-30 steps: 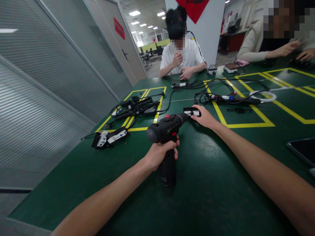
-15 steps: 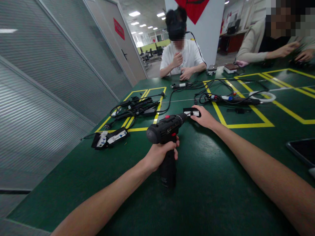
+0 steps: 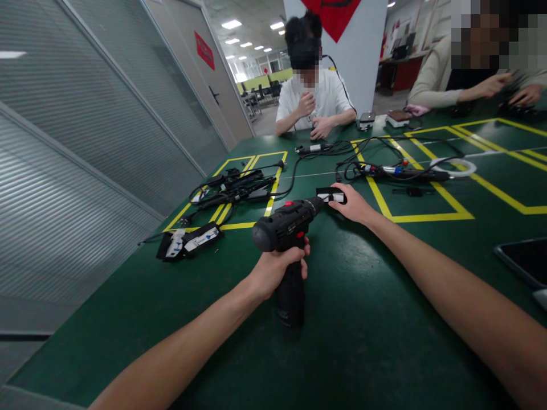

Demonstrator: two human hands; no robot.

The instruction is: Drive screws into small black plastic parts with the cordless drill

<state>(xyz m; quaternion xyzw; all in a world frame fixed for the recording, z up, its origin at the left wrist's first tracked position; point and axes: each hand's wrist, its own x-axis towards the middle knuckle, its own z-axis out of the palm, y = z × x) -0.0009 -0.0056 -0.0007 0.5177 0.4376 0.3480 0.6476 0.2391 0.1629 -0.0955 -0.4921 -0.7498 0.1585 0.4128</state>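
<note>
My left hand (image 3: 277, 269) is closed round the handle of a black cordless drill (image 3: 282, 228) with red buttons. The drill stands upright over the green table, its chuck pointing away and to the right. Just past the chuck, my right hand (image 3: 349, 203) grips the right end of a small black case with a white inside (image 3: 330, 196). The drill's tip is at the case's near side; whether a bit touches it I cannot tell. Farther left lie two similar black pieces with white insides (image 3: 188, 242), nearest to the drill's rear.
Black cables and adapters (image 3: 239, 185) lie in a yellow-taped area at the left. Behind my right hand are pen-like tools with cables (image 3: 397, 171) and a white ring (image 3: 461, 167). A phone (image 3: 523, 259) lies at the right edge. Two people (image 3: 314, 102) sit across the table (image 3: 342, 341).
Both hands keep their holds on the drill and the case. The whole view has shifted slightly; otherwise little differs.
</note>
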